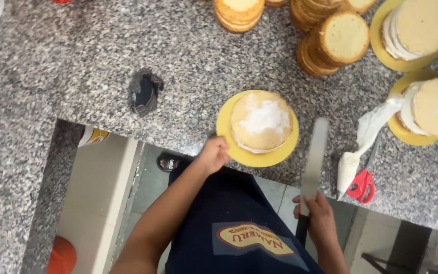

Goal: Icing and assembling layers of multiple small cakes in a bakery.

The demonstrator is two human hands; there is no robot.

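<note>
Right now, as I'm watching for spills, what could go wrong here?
The yellow board overhangs the counter edge where the left hand touches it, so the cake might tip off. The piping bag and scissors also lie near the edge, close to the spatula in the right hand.

Cream-topped round sponge cake on yellow board; long palette knife just beside.

Left hand: forearm bare, extended forward and up, fingers curled loosely with the fingertips at the far end pressed against an edge. Right hand: closed in a fist-like grip, thumb wrapped over, knuckles up, wrist straight, held lower and nearer the body.
</note>
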